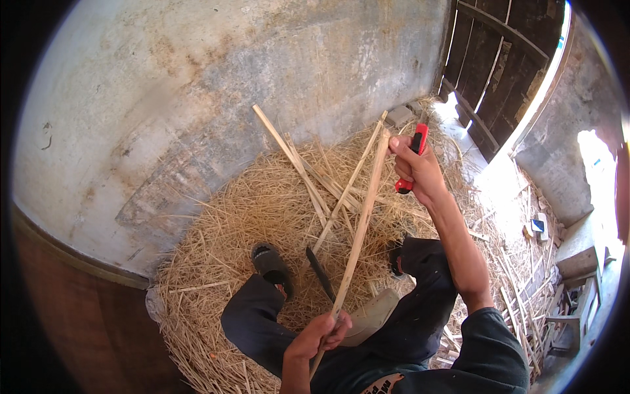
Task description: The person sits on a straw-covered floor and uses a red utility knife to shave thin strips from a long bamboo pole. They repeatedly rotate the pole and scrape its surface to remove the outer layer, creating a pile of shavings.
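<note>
A long pale wooden strip (362, 230) slants up in front of me, between my hands. My left hand (321, 332) is closed around its lower part, near my lap. A dark flat blade (319, 274) points up and left from beside that hand; its lower end is hidden, so I cannot tell whether the hand grips it. My right hand (419, 169) is raised at the strip's upper end, thumb and finger close against the wood. In the same fist is a red-and-black handled tool (420, 139), which looks like a utility knife.
More wooden strips (289, 157) lie crossed on a thick layer of straw-like shavings (243, 210). A stained wall (197, 79) rises ahead. Far right is a dark plank door (499, 59). A low wooden stool-like frame (571, 315) and a small device (539, 226) sit at right.
</note>
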`<state>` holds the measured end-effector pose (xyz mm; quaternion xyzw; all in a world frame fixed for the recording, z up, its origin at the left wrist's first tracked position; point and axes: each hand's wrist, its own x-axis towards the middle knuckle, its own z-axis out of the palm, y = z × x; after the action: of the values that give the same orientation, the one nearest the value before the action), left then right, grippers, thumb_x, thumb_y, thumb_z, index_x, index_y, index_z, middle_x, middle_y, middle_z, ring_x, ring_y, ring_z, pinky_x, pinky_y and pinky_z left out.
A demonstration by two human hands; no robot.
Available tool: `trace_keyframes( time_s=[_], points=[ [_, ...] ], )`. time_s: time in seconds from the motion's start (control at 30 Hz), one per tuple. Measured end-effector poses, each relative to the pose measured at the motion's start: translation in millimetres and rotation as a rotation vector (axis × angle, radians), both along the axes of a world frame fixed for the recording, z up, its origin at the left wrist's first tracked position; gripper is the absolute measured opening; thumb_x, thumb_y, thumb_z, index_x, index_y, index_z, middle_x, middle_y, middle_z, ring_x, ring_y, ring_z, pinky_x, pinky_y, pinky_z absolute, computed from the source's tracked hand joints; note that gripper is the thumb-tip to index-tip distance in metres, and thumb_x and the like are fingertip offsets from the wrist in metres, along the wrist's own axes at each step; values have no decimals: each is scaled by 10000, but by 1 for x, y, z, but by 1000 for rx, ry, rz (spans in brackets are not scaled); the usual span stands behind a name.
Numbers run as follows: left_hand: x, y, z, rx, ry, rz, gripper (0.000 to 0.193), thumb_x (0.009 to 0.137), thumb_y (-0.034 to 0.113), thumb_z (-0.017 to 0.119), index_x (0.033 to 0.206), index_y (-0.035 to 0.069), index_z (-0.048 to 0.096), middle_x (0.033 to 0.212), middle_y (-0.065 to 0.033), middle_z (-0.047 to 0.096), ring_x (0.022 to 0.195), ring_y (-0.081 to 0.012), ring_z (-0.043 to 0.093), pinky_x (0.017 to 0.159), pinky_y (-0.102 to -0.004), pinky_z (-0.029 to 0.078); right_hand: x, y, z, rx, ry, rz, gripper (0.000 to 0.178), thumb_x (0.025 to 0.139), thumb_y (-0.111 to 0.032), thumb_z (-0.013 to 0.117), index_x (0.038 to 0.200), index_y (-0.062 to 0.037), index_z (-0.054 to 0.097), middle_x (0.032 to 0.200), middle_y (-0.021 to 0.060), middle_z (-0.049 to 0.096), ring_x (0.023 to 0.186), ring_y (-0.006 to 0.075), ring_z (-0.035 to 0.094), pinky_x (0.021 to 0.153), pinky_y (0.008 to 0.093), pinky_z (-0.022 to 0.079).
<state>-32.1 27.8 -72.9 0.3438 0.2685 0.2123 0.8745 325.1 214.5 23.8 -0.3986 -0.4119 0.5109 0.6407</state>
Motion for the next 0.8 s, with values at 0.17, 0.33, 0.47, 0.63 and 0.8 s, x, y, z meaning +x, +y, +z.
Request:
trace_keyframes(
  time_s=[0.17, 0.33, 0.47, 0.63, 0.8],
  points=[
    [-7, 2, -6, 1, 68, -58, 602, 1133, 634, 393, 1020, 80, 603, 664, 62, 383, 522, -36, 304, 461, -229, 246, 1, -1, 6, -8, -185, -92, 214, 1031, -246, 766, 1002, -34, 746, 615, -72, 515, 509, 21, 345, 478, 266, 209],
    [-10, 0, -4, -42, 140, -43, 655, 1117, 662, 405, 936, 70, 620, 639, 56, 401, 509, -35, 297, 451, -231, 239, 2, -2, 8, -9, -180, -85, 217, 1045, -251, 745, 1013, -38, 722, 636, -66, 523, 511, 29, 349, 479, 268, 225],
    [-10, 2, -1, -25, 132, -59, 770, 1097, 729, 361, 866, 36, 605, 556, 66, 327, 447, -50, 291, 421, -253, 247, 9, 0, 1, 56, -307, 34, 284, 1088, -316, 688, 974, -57, 666, 678, -79, 479, 518, 22, 323, 486, 263, 242],
    [-16, 5, -12, -118, 36, -114, 743, 1106, 691, 391, 916, 16, 638, 569, 52, 390, 439, -46, 300, 422, -236, 251, 6, -1, -1, 46, -235, 118, 309, 1124, -360, 620, 1007, -74, 604, 709, -91, 444, 554, 10, 312, 505, 243, 243],
    [-21, 5, -26, -238, -165, -186, 716, 1110, 670, 410, 974, 4, 634, 558, 35, 422, 420, -48, 337, 402, -234, 278, 8, -3, 8, 4, 142, 322, 272, 1139, -342, 587, 1042, -89, 588, 702, -98, 431, 561, 14, 319, 505, 233, 245]
  ],
)
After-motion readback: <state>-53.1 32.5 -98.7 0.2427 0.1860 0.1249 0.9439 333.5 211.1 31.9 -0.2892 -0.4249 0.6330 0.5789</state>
